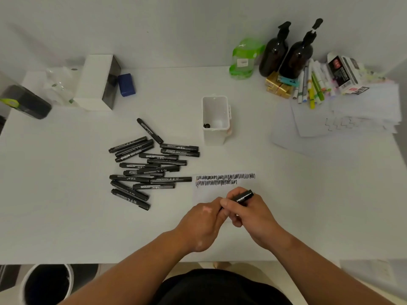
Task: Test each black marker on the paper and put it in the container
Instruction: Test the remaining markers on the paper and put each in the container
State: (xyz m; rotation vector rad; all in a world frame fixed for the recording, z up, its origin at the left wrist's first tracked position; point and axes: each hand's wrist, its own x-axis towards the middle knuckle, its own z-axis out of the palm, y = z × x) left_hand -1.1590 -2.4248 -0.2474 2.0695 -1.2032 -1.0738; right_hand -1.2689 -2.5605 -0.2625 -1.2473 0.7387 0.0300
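A black marker (pixel 244 197) is held over the near part of the paper (pixel 222 190), which carries two rows of black scribble. My right hand (pixel 248 214) grips the marker's barrel. My left hand (pixel 204 221) pinches its near end, where the cap or tip is hidden by the fingers. Several black markers (pixel 152 170) lie in a loose pile left of the paper. The white container (pixel 215 119) stands upright behind the paper with one marker end showing inside.
Two dark pump bottles (pixel 286 53), a green bottle (pixel 244 58), gold boxes and coloured pens (pixel 312 89) crowd the back right beside stacked papers (pixel 352 111). A white box (pixel 97 82) and a blue block (pixel 126 84) stand at the back left. A bin (pixel 44 282) is below the table's front edge.
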